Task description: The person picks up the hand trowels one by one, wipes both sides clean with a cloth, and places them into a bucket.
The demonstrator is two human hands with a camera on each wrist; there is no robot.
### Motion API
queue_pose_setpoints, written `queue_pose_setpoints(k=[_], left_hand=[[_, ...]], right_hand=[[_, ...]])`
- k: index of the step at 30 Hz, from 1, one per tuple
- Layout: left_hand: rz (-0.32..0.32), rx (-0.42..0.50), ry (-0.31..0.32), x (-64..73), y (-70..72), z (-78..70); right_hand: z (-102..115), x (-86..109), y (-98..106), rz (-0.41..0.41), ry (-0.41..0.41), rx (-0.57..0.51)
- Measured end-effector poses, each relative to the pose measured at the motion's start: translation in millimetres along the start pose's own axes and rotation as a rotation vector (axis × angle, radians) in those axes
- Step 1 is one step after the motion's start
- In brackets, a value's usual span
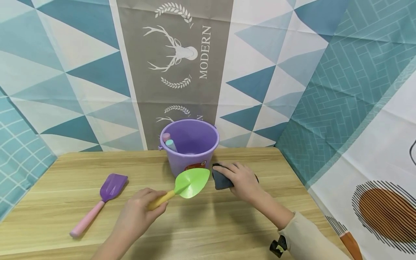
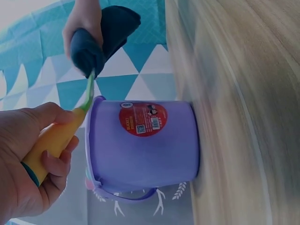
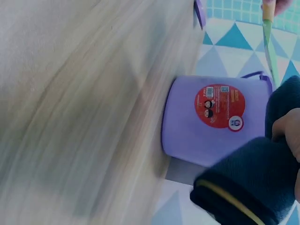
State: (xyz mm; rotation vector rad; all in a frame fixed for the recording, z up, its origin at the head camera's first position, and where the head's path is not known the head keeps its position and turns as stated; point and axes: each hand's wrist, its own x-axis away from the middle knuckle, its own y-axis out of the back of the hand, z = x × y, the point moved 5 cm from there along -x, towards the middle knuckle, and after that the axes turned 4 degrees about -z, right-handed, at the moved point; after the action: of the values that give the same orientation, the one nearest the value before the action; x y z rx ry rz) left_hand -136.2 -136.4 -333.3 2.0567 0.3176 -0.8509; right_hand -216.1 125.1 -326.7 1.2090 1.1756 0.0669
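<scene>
My left hand (image 1: 141, 209) grips the yellow handle of a toy shovel (image 1: 191, 182) whose green, leaf-shaped blade points right, held above the table. In my right hand (image 1: 242, 180) is a folded dark cloth (image 1: 222, 178), bunched under the fingers just right of the blade. The left wrist view shows the blade edge-on, its tip right at the cloth (image 2: 119, 28). Behind both hands stands a purple bucket (image 1: 190, 139) with a red label (image 2: 143, 119). Pink and light-blue handle ends (image 1: 170, 143) stick up inside its left side.
On the wooden table (image 1: 201, 231), a purple toy spade (image 1: 112, 187) with a pink handle lies at the left. Patterned cloth hangings (image 1: 253, 72) rise behind the table's back edge and along its right side.
</scene>
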Motion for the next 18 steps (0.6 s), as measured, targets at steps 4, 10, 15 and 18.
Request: queue_pose_setpoints(k=[4, 10, 15, 18], left_hand=[[-0.017, 0.047, 0.045, 0.2, -0.9, 3.2], [-0.035, 0.165, 0.120, 0.3, -4.5, 3.0], [-0.032, 0.272, 0.170, -1.3, -10.6, -2.4], [-0.042, 0.311, 0.191, -2.0, -15.3, -6.8]], right_hand=[[-9, -0.5, 0, -0.018, -0.163, -0.195], [-15, -0.8, -3, -0.063, -0.409, -0.439], [-13, -1.7, -4, -0.119, -0.561, -0.649], [-10, -3.4, -4, -0.157, -0.615, -0.730]])
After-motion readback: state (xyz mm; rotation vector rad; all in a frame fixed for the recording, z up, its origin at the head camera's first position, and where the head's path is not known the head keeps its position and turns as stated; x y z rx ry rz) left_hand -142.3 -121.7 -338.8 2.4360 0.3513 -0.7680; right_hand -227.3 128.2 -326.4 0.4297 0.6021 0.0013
